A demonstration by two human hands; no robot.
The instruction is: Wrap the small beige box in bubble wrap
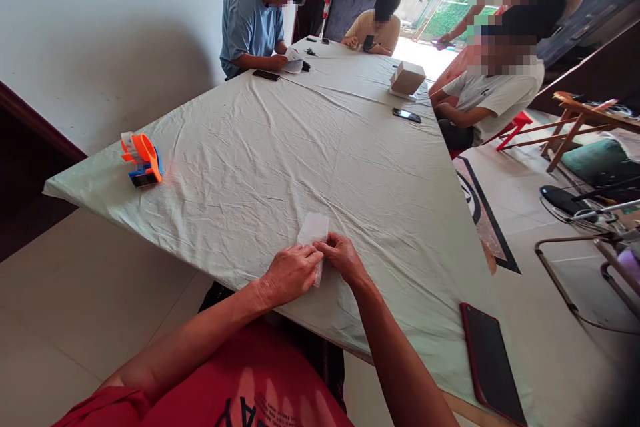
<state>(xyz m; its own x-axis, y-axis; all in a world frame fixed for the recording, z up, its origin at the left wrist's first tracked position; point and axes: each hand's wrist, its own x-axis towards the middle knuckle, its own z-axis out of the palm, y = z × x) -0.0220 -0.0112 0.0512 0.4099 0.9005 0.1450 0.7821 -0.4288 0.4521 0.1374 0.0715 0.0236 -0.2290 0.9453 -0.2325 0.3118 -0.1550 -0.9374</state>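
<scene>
Left fingers [309,253] and right fingers [331,245] close together, both pinching a thin, whitish, translucent sheet [314,225]; it spreads just beyond the fingertips, a lower strip showing beneath. Under the hands, the worktop [240,173], covered in pale wrinkled cloth. Well left of the fingers: orange-and-blue plastic tape dispenser [153,159]. Well right: dark-screened phone in red case [493,360]. Far beyond the fingers: brown cardboard box [409,79].

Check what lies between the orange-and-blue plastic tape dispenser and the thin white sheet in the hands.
In the head view, only wrinkled pale tablecloth lies between the dispenser and sheet.
</scene>
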